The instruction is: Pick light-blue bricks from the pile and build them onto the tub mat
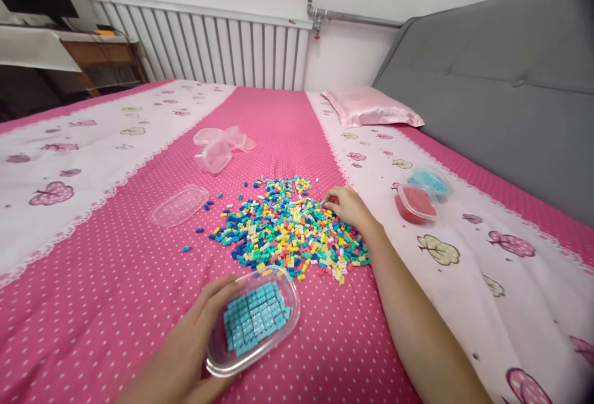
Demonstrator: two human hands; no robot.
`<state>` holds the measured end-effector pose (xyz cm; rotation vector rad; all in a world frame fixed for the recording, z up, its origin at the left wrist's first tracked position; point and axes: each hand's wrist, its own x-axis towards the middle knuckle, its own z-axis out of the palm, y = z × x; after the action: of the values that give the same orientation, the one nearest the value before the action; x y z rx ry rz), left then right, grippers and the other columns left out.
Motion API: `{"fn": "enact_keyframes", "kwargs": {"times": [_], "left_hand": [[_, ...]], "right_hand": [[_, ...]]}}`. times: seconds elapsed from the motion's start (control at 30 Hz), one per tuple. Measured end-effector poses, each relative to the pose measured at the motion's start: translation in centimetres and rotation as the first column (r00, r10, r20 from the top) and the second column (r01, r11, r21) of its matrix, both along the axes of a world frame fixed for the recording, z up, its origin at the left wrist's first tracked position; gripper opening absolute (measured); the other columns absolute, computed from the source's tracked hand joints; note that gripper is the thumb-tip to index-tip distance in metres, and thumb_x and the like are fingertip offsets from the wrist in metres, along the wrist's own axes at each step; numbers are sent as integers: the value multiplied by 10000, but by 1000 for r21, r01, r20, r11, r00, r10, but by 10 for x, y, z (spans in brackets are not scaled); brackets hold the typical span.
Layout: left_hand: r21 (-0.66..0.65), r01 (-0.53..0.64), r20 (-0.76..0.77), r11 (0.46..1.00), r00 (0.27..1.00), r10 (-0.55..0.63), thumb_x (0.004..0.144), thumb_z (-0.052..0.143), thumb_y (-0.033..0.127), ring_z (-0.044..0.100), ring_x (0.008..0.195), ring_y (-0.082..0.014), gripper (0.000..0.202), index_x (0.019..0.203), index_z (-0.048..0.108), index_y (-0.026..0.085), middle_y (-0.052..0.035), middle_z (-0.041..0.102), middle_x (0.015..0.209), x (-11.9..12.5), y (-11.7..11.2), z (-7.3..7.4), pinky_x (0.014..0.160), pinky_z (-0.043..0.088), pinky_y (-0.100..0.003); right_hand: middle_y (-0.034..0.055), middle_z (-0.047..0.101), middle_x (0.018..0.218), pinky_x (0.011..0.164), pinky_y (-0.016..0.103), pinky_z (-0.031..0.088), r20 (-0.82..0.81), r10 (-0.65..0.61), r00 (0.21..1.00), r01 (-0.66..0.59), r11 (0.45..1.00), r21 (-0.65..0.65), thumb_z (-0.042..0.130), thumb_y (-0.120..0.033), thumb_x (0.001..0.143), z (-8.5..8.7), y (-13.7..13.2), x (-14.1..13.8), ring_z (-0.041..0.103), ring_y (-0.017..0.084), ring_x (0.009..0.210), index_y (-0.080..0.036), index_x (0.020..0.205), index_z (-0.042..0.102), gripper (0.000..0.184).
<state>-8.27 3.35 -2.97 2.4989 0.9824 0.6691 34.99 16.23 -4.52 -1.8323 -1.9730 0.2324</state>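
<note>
A clear plastic container [291,323] is tilted toward me in my left hand [204,323], which grips its left side with the thumb underneath. Inside it, turquoise building bricks [258,316] lie packed in neat rows. Beyond the container spreads a loose pile of small building bricks [288,231] in blue, green, yellow, white, pink and turquoise. At the pile's right edge, my right hand [347,205] has its fingers curled together over the bricks; whatever is between the fingertips is too small to make out.
A clear lid [180,205] lies left of the pile, with several empty clear tubs [218,149] behind it. On the right stand a tub of red bricks [416,205] and a tub of blue bricks [429,184]. A pink pillow [374,107] rests near the grey headboard [505,76].
</note>
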Motion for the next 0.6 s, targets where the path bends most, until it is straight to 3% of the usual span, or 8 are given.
{"fn": "enact_keyframes", "kwargs": {"times": [0.2,0.33,0.43,0.5,0.57,0.6], "left_hand": [[-55,9,6,998,1000,-9,927,699,396,619,1382,-305,798,1614,295,429,-27,525,1598,3,-5,5,1086,603,-424],[-112,3,30,994,1000,0,918,714,384,574,1427,-320,798,1613,325,428,-26,500,1616,7,-9,12,1127,572,-462],[-138,20,21,990,1000,-17,865,789,521,533,1457,-352,886,1620,337,414,-54,484,1631,8,-11,22,1170,518,-526],[-95,35,34,995,999,-32,828,765,685,479,1493,-372,937,1616,353,389,-75,453,1654,7,-13,30,1217,441,-575],[2,39,103,999,994,-39,900,650,726,477,1485,-342,801,1567,423,344,-87,490,1623,7,-15,38,1234,404,-556],[58,28,147,998,989,-36,958,614,667,512,1446,-312,674,1519,475,319,-89,547,1566,8,-16,41,1215,418,-520]], "right_hand": [[96,662,1321,932,450,594,-125,-22,992,27,999,38,650,-425,1005,8,-9,-6,675,223,1093,-212,1294,648,359],[73,703,1180,879,429,600,-256,37,966,-4,992,129,647,-439,1005,35,-24,-23,695,204,996,-178,1229,662,345],[44,747,944,767,355,593,-333,209,919,-170,975,145,570,-419,1028,65,-49,-60,712,188,854,-206,1085,714,263],[16,761,901,714,328,574,-354,340,871,-316,940,126,648,-392,978,81,-72,-95,715,188,814,-260,1012,742,166],[-3,765,897,767,336,559,-342,461,819,-449,885,119,686,-318,957,90,-96,-131,715,186,831,-298,936,754,74],[-2,766,919,784,342,549,-279,535,797,-526,843,114,666,-275,973,92,-106,-147,718,188,850,-303,933,752,99]]}}
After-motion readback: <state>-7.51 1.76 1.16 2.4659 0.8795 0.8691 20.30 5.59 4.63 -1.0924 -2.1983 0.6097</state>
